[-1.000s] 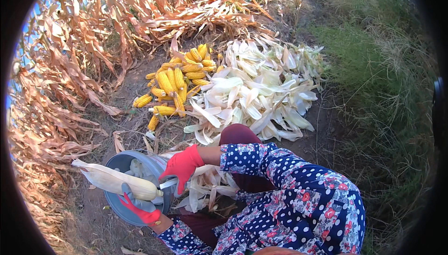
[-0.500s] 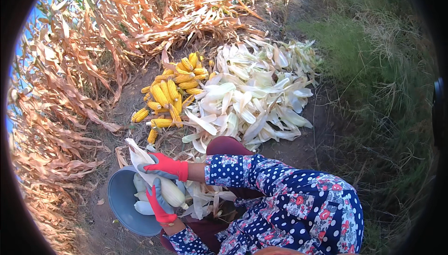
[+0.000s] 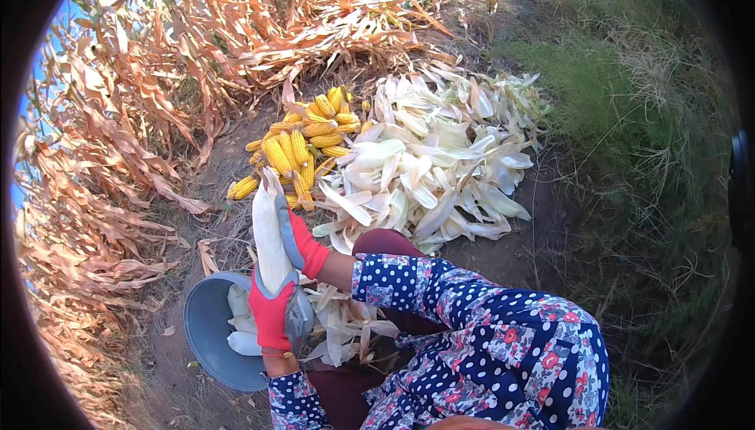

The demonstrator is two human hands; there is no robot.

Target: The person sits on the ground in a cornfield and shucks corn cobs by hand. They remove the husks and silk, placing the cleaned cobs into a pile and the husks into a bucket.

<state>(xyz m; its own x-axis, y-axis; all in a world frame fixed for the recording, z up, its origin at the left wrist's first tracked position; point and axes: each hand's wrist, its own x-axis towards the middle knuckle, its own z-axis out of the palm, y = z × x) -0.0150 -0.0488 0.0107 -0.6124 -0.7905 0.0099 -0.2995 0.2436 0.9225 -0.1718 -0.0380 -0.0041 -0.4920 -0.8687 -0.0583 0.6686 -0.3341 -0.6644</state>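
Held above the bucket's far edge is an ear of corn in its pale husk, tip pointing away from me. My left hand, in a red and grey glove, is closed round the lower end of the ear. Higher up, my right hand, gloved alike, grips the ear's right side, its fingertips partly hidden. Below them stands a grey bucket with several more husked-over ears inside.
Husked yellow cobs lie piled on the soil ahead. To their right spreads a heap of stripped husks; more loose husks lie beside the bucket. Dry corn stalks border the left, green grass the right.
The ear has swung from a slant to nearly upright in the picture. My right hand moved right and now grips the ear's side; my left hand shifted up with its lower end.
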